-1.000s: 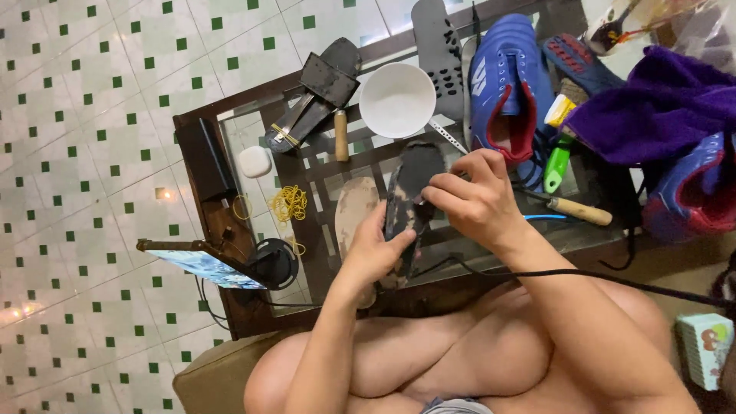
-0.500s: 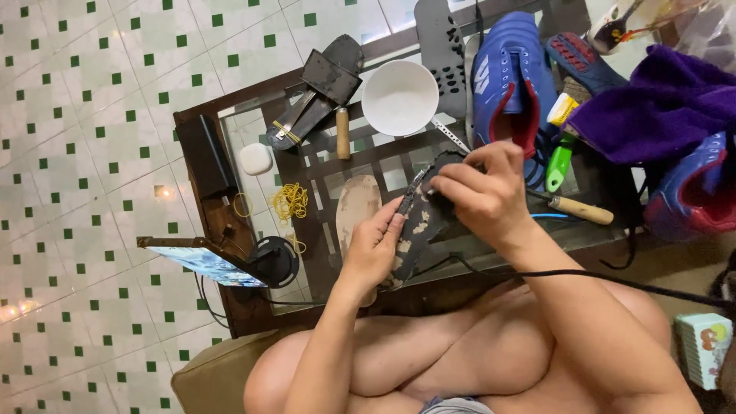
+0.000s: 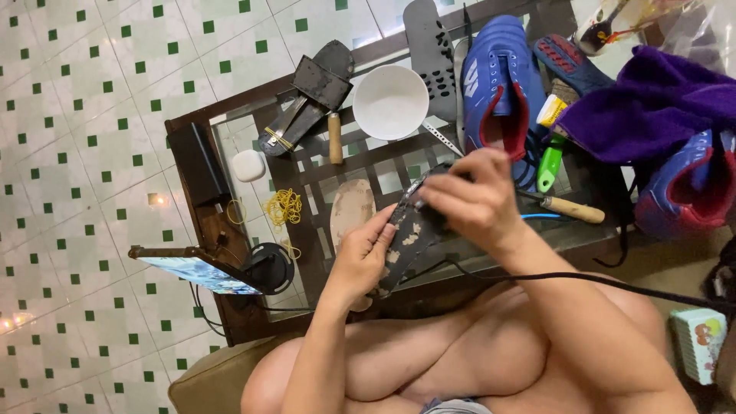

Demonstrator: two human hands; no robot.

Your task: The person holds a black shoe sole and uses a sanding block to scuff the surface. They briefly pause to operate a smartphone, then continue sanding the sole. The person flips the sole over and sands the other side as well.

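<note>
Two hands are working on one dark shoe sole [image 3: 410,230], and we are holding it tilted above the near edge of the glass-topped counter [image 3: 230,134]. Our left hand [image 3: 366,257] is clamped around the lower end of the sole, while our right hand [image 3: 475,201] is closed over its upper end. Since a second ago, our right hand has been moving up along the sole toward the white bowl [image 3: 389,101], and the sole is now showing more of its pale, patchy face; we are judging that the work is passing along its length. What our right hand is gripping against the sole is hidden under the fingers, so we cannot tell whether a tool is in it. Beyond the sole, a blue shoe [image 3: 498,84] is lying beside the bowl, and a purple cloth [image 3: 659,103] is covering part of what lies to the right of it.
</note>
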